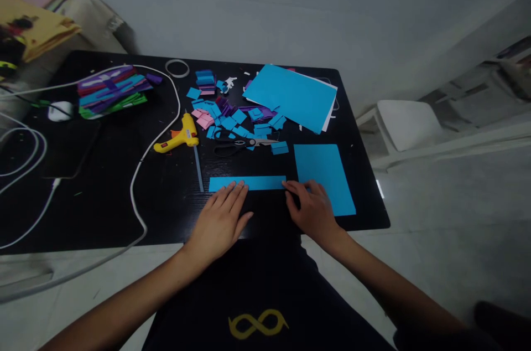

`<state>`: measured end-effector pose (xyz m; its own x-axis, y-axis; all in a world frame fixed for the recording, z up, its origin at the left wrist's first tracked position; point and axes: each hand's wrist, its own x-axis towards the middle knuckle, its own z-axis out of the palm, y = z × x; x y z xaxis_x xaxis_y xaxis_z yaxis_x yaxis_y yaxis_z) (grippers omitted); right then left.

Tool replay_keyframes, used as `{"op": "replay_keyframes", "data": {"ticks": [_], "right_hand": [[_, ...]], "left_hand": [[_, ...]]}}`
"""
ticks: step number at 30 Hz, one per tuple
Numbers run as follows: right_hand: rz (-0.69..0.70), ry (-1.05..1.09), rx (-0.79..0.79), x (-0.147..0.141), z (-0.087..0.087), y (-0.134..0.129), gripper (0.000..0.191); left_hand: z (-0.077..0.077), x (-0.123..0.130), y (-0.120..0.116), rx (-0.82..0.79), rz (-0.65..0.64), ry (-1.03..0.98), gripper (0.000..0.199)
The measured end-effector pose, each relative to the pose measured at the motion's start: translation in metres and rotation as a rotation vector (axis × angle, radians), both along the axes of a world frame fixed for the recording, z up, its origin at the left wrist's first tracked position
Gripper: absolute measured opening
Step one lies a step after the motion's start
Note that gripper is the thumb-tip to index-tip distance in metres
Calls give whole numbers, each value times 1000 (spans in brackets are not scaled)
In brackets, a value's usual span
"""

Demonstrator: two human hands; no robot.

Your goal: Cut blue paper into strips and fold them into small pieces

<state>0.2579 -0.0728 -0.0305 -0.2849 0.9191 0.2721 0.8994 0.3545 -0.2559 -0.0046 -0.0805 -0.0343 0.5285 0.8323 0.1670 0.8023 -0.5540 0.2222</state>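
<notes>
A long blue paper strip (265,182) lies flat near the front edge of the black table. My left hand (219,218) rests on its left part, fingers stretched out and palm down. At the strip's right end, my right hand (311,207) touches the corner with its fingertips, thumb apart from the index finger. A larger blue sheet (327,174) lies partly beneath and beyond my right hand. Black-handled scissors (244,143) lie behind the strip, with small folded blue paper pieces (238,116) around them.
A yellow glue gun (178,137) with a grey glue stick (198,168) lies to the left. A white cable (135,190) runs across the table (166,218). Blue and white sheets (292,96) are stacked behind; colored paper bundles (112,91) sit at the far left. A white chair (409,124) stands right.
</notes>
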Motion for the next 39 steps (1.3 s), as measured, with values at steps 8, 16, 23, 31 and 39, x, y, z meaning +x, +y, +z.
{"op": "replay_keyframes", "data": {"ticks": [8, 16, 23, 31, 39], "right_hand": [[10, 34, 11, 0, 0, 2, 26], [-12, 57, -11, -4, 7, 14, 16], [289, 41, -136, -23, 14, 40, 23], [475, -63, -93, -36, 8, 47, 15], [283, 446, -194, -32, 29, 64, 27]], "left_hand": [[4, -34, 0, 69, 73, 69, 54], [3, -38, 1, 82, 83, 17, 54], [10, -43, 27, 76, 61, -40, 31], [8, -50, 42, -50, -2, -238, 26], [24, -57, 58, 10, 402, -710, 31]]}}
